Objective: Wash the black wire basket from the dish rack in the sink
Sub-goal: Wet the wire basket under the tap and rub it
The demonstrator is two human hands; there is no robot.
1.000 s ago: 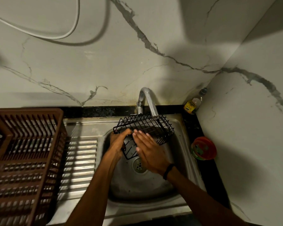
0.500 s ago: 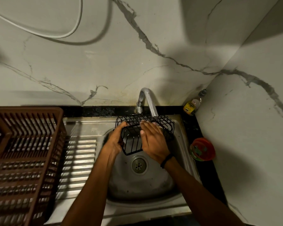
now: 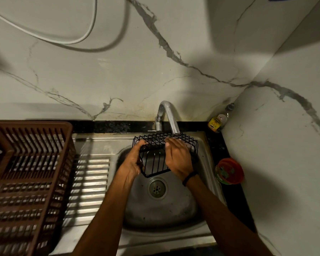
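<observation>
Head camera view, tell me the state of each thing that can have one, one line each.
black wire basket, tilted, held over the sink below the faucet spout.
left hand, grips the basket's left side.
right hand, lies flat on the basket's wires.
faucet, whether water runs cannot be told.
sink drain, unplugged.
bottle, upright in the corner, capped.

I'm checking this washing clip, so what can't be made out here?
Head view:
- Tap water: too dim to tell if it runs.
- Basket, right part: under the right hand.
- Right fingers: curl unclear against the wires.
- Bottle label: too small.
- Rack: cut by the left edge.
</observation>
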